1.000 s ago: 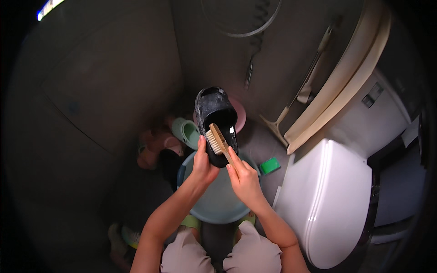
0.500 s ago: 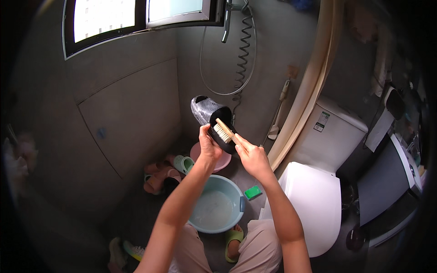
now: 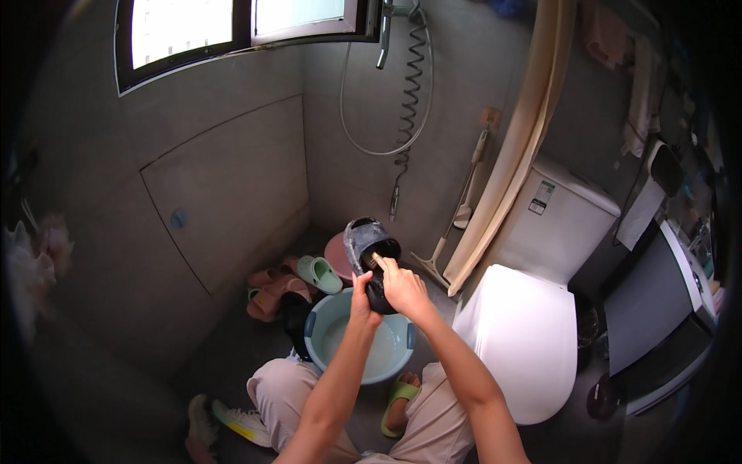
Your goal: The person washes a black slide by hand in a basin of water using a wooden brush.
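My left hand (image 3: 363,300) grips a black slide slipper (image 3: 366,234) by its near part, toe end pointing away. The slipper's strap looks wet and carries whitish foam. In my right hand (image 3: 406,290) is a wooden scrub brush (image 3: 376,260), its head tucked into the slipper's opening under the strap. My right fingers cover most of the brush. Below both hands stands a light blue basin (image 3: 398,369) holding cloudy, whitish water (image 3: 381,357). My forearms hide part of it.
A pink basin (image 3: 337,251) and several clogs and slippers (image 3: 318,274) are beyond the blue basin. To the right stand a white toilet (image 3: 525,340), a curtain (image 3: 502,178) and a floor squeegee (image 3: 440,247). Sneakers (image 3: 243,421) lie lower left. A shower hose (image 3: 414,85) hangs ahead.
Both hands have lowered the slipper toward the blue basin. The brush has gone from over the footbed to under the strap. The green box near the basin is now hidden by my right arm.
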### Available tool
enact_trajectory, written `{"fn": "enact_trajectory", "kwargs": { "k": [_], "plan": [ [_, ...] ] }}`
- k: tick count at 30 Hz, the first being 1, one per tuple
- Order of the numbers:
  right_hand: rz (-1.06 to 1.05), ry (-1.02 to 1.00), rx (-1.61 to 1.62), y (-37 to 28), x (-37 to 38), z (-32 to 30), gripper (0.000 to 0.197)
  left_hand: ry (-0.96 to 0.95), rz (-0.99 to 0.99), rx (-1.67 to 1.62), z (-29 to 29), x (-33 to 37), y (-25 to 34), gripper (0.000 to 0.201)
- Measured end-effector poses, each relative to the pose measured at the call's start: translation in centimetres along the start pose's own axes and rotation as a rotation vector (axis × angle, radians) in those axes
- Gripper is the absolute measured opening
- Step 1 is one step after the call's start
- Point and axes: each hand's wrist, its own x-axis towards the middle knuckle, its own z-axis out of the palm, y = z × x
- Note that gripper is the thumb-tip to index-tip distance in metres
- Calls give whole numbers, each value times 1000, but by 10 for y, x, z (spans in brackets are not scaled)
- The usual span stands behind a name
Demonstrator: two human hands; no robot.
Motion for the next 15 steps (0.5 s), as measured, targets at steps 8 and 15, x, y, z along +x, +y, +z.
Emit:
{"fn": "enact_trajectory", "kwargs": {
  "k": [8,15],
  "plan": [
    [-91,59,-122,-10,-39,-38,44,16,180,223,14,-20,19,62],
    [-76,-32,266,14,-29,-63,39,298,489,700,3,-23,19,63]
  ]
}}
